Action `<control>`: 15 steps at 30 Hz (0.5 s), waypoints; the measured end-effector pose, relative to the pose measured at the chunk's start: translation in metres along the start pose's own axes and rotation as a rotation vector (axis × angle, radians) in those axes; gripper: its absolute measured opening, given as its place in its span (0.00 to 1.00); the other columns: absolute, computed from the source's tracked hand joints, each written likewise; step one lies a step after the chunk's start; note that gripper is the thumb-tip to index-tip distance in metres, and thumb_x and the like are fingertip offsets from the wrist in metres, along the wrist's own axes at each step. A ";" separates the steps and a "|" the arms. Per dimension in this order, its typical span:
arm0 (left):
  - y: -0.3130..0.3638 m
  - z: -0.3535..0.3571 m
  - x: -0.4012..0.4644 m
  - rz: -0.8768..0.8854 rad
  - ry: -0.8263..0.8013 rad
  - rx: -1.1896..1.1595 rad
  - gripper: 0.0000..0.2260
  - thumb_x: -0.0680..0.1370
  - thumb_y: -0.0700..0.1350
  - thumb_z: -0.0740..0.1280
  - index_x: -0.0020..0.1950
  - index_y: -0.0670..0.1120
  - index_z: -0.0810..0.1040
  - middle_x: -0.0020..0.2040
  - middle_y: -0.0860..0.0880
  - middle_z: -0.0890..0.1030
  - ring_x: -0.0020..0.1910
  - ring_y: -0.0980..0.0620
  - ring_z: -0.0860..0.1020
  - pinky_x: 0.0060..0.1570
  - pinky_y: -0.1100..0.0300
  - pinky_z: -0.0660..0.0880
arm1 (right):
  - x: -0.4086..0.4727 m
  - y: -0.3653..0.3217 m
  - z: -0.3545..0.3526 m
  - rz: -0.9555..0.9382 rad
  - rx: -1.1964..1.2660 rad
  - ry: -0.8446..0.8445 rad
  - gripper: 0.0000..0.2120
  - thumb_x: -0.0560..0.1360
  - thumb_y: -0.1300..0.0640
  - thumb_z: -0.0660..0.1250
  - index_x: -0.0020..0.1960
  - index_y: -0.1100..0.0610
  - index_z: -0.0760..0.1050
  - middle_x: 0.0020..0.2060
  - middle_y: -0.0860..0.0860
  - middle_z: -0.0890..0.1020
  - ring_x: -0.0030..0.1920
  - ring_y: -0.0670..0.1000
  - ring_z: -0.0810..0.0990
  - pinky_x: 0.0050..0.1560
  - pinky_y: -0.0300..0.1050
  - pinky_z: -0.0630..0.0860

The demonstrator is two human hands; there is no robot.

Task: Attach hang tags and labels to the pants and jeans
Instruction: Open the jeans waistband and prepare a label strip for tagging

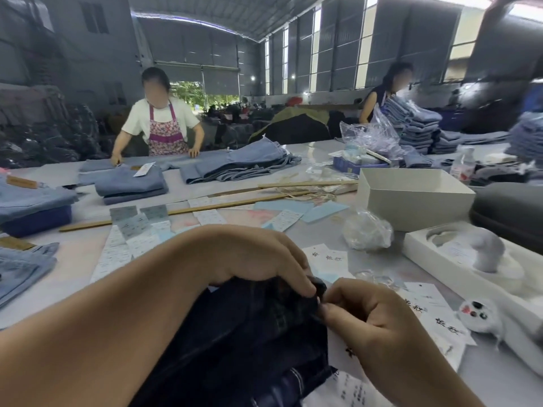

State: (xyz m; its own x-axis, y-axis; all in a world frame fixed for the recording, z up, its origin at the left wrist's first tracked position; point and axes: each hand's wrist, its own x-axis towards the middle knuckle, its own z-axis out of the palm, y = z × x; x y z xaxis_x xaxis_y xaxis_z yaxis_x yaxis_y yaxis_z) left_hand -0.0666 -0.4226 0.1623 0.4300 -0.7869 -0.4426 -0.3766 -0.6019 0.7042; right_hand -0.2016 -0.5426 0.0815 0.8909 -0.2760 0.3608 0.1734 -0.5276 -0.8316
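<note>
A pair of dark navy jeans [235, 342] lies bunched at the near edge of the table. My left hand [258, 257] grips the top edge of the dark jeans from above, fingers curled over the fabric. My right hand [361, 315] pinches the same bunched edge from the right, fingertips meeting those of the left hand. White hang tags [437, 315] with black characters lie to the right of the jeans, and one white tag [343, 356] sits under my right wrist. Strips of small labels [129, 239] lie to the left.
Long wooden sticks [223, 204] cross the table. An open white box [411, 198], a crumpled clear bag [367, 230] and a white tray [470, 265] stand at the right. Folded light-blue jeans [132, 183] are stacked beyond. Two people work at the far side.
</note>
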 end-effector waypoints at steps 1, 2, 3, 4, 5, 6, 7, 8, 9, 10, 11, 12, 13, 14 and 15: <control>-0.006 -0.003 -0.002 0.036 -0.009 -0.075 0.08 0.77 0.42 0.70 0.37 0.49 0.79 0.36 0.50 0.80 0.37 0.53 0.78 0.45 0.58 0.75 | 0.001 0.000 0.003 -0.021 -0.002 0.018 0.06 0.68 0.52 0.66 0.35 0.54 0.77 0.23 0.44 0.67 0.26 0.42 0.65 0.28 0.35 0.62; -0.011 -0.005 -0.003 0.071 -0.011 -0.135 0.09 0.77 0.41 0.70 0.37 0.49 0.79 0.36 0.49 0.79 0.36 0.53 0.78 0.44 0.59 0.74 | 0.002 -0.001 0.006 -0.041 -0.011 0.036 0.06 0.70 0.53 0.66 0.36 0.54 0.77 0.23 0.45 0.68 0.26 0.42 0.65 0.28 0.34 0.62; -0.016 -0.006 -0.005 0.102 -0.014 -0.187 0.09 0.76 0.41 0.70 0.36 0.48 0.79 0.36 0.48 0.79 0.35 0.52 0.77 0.43 0.59 0.74 | 0.003 -0.003 0.009 -0.057 -0.020 0.052 0.06 0.71 0.54 0.67 0.37 0.55 0.76 0.23 0.45 0.68 0.26 0.42 0.66 0.27 0.34 0.62; -0.021 -0.007 -0.007 0.125 -0.017 -0.240 0.07 0.75 0.41 0.71 0.37 0.48 0.79 0.37 0.48 0.79 0.35 0.52 0.77 0.42 0.59 0.74 | 0.005 -0.005 0.012 -0.069 -0.021 0.066 0.07 0.72 0.55 0.67 0.36 0.55 0.76 0.22 0.46 0.68 0.25 0.41 0.66 0.27 0.34 0.63; -0.024 -0.007 -0.009 0.148 -0.023 -0.295 0.05 0.73 0.42 0.71 0.38 0.48 0.78 0.37 0.47 0.79 0.35 0.52 0.77 0.41 0.59 0.74 | 0.007 -0.008 0.014 -0.075 -0.011 0.076 0.08 0.73 0.56 0.67 0.35 0.55 0.75 0.22 0.47 0.69 0.25 0.42 0.67 0.27 0.34 0.63; -0.028 -0.007 -0.011 0.174 -0.029 -0.352 0.03 0.71 0.42 0.70 0.39 0.47 0.78 0.37 0.47 0.78 0.34 0.52 0.77 0.40 0.60 0.74 | 0.009 -0.011 0.017 -0.080 0.008 0.081 0.10 0.74 0.57 0.67 0.34 0.55 0.74 0.20 0.47 0.70 0.23 0.42 0.67 0.26 0.34 0.63; -0.030 -0.007 -0.012 0.201 -0.031 -0.405 0.02 0.71 0.42 0.70 0.39 0.47 0.78 0.36 0.48 0.78 0.34 0.52 0.77 0.38 0.61 0.74 | 0.011 -0.015 0.019 -0.090 0.032 0.084 0.11 0.74 0.58 0.66 0.33 0.54 0.74 0.19 0.47 0.70 0.21 0.42 0.67 0.25 0.34 0.63; -0.032 -0.007 -0.014 0.225 -0.027 -0.446 0.01 0.70 0.42 0.69 0.39 0.46 0.77 0.36 0.48 0.78 0.33 0.52 0.77 0.37 0.62 0.74 | 0.012 -0.019 0.021 -0.111 0.046 0.093 0.11 0.74 0.57 0.66 0.33 0.54 0.74 0.19 0.47 0.69 0.20 0.42 0.66 0.24 0.34 0.63; -0.034 -0.007 -0.014 0.246 -0.015 -0.471 0.01 0.70 0.42 0.69 0.39 0.45 0.77 0.36 0.47 0.78 0.33 0.52 0.77 0.37 0.62 0.74 | 0.013 -0.023 0.023 -0.145 0.037 0.115 0.10 0.73 0.56 0.66 0.33 0.54 0.75 0.19 0.46 0.68 0.20 0.42 0.65 0.24 0.34 0.62; -0.035 -0.006 -0.014 0.264 0.000 -0.480 0.01 0.70 0.41 0.69 0.40 0.45 0.77 0.36 0.47 0.78 0.33 0.52 0.77 0.37 0.62 0.74 | 0.013 -0.027 0.024 -0.183 0.007 0.148 0.09 0.72 0.55 0.66 0.33 0.54 0.75 0.19 0.45 0.68 0.21 0.42 0.65 0.23 0.33 0.61; -0.036 -0.006 -0.013 0.281 0.012 -0.479 0.02 0.70 0.41 0.69 0.41 0.44 0.77 0.36 0.47 0.78 0.34 0.52 0.77 0.38 0.61 0.75 | 0.014 -0.031 0.025 -0.215 -0.028 0.178 0.08 0.70 0.55 0.66 0.33 0.53 0.75 0.19 0.44 0.68 0.21 0.41 0.65 0.23 0.31 0.60; -0.037 -0.006 -0.013 0.296 0.019 -0.477 0.02 0.70 0.41 0.69 0.41 0.44 0.77 0.36 0.47 0.78 0.34 0.52 0.77 0.38 0.61 0.75 | 0.014 -0.035 0.026 -0.238 -0.055 0.193 0.08 0.70 0.55 0.66 0.33 0.52 0.75 0.19 0.43 0.67 0.22 0.41 0.66 0.23 0.30 0.60; -0.038 -0.006 -0.013 0.309 0.024 -0.480 0.02 0.70 0.41 0.68 0.41 0.44 0.77 0.36 0.46 0.78 0.35 0.52 0.77 0.39 0.61 0.74 | 0.015 -0.037 0.026 -0.247 -0.073 0.194 0.08 0.70 0.55 0.67 0.32 0.52 0.75 0.19 0.42 0.67 0.21 0.41 0.66 0.23 0.28 0.59; -0.038 -0.006 -0.013 0.318 0.029 -0.489 0.02 0.70 0.40 0.68 0.41 0.44 0.77 0.36 0.46 0.77 0.35 0.52 0.76 0.39 0.61 0.74 | 0.016 -0.038 0.026 -0.240 -0.090 0.187 0.10 0.72 0.55 0.67 0.32 0.52 0.75 0.19 0.42 0.67 0.21 0.41 0.66 0.23 0.28 0.59; -0.039 -0.006 -0.013 0.320 0.033 -0.501 0.02 0.70 0.40 0.68 0.40 0.44 0.77 0.36 0.46 0.77 0.35 0.51 0.76 0.40 0.60 0.74 | 0.017 -0.039 0.027 -0.220 -0.105 0.174 0.12 0.73 0.55 0.68 0.31 0.52 0.75 0.18 0.42 0.67 0.20 0.42 0.65 0.23 0.28 0.59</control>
State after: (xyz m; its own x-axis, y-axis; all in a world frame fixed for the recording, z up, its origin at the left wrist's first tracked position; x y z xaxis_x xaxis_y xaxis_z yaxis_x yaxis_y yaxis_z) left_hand -0.0529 -0.3879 0.1440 0.3876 -0.9090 -0.1531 -0.0618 -0.1913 0.9796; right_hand -0.1817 -0.5054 0.1090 0.7499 -0.2742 0.6020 0.3018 -0.6679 -0.6803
